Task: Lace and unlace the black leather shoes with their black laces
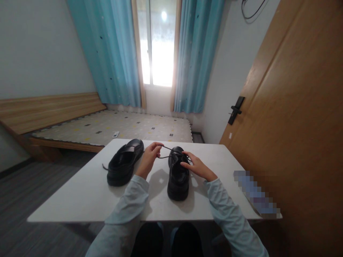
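- near the middle of the white rectangular surface [80, 200], a black lace-up shoe [178, 191] rests upright on its sole, toe towards the window [162, 53] and heel towards the person.
- from its front, a thin dark lace [168, 147] runs leftward to the left hand [152, 152], whose grip is clamped on it.
- the right hand [197, 165] is at the right side of the lacing; in its grip, thumb and forefinger stand apart, and i cannot tell whether the other fingers pinch any lace.
- left of the left hand, a matching black shoe [114, 179] sits tilted in direction, its loose lace end trailing over the outer side.
- at the surface's right edge lies a bluish item [254, 194], pixelated beyond recognition.
- past the far edge, a small white object [115, 134] lies on a pale patterned mattress [128, 123].
- a brown wooden door [300, 107] stands at the right.
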Available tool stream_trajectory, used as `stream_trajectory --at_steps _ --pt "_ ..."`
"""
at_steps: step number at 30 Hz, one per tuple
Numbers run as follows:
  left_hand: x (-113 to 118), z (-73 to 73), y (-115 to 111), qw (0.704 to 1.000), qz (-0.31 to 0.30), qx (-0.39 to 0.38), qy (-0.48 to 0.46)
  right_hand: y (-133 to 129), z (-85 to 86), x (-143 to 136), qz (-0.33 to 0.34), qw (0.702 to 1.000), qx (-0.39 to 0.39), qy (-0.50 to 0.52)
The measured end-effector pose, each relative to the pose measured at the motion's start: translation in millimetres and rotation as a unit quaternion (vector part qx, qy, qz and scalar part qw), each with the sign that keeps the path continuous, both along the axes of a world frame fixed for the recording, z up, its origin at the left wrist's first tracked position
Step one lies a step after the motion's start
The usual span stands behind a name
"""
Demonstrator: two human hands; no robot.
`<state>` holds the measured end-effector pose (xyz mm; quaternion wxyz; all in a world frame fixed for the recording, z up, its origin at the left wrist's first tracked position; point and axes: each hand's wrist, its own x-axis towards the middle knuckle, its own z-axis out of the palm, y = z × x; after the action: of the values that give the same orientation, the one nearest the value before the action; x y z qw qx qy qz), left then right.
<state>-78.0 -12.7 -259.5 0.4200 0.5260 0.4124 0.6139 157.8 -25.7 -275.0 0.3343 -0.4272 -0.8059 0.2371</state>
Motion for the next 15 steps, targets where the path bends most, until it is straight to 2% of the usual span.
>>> stream_trajectory --at_steps 9,12,15 --pt "-1.2 0.7 -2.5 1.0 -0.006 0.014 0.025 -0.1 0.7 0.2 0.004 1.0 0.001 -0.001" --pt "-1.1 2.3 -2.7 0.99 0.028 0.03 0.137 -0.2 1.2 0.0 0.006 1.0 0.001 -0.001" --pt "-0.3 0.1 -1.9 0.952 0.039 0.065 0.298 -0.6 1.5 -0.4 0.006 1.0 0.003 0.002"
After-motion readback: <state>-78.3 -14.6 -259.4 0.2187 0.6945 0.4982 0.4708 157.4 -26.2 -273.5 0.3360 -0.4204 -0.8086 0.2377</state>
